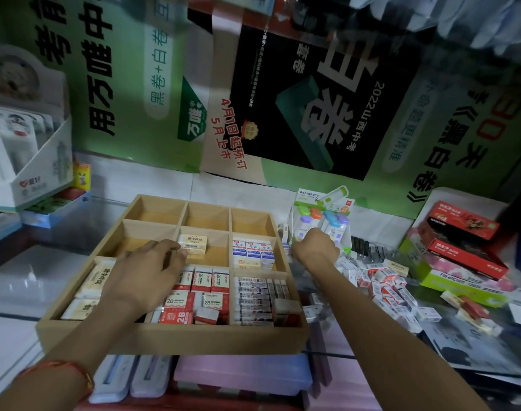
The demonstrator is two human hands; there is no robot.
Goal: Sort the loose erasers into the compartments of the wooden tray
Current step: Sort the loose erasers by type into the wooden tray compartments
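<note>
A stationery shop: exam-book posters cover the far wall, a cardboard display box of packaged goods stands far left, boxed stock is stacked right, wrapped erasers heap on the glass surface, pastel cases lie beneath.

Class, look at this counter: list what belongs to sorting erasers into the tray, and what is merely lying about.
Job in hand: wooden tray; loose erasers right of it; cream erasers in the middle compartment; left hand; right hand.
Lying about: red boxes; colourful blister packs; pink case; green poster.
</note>
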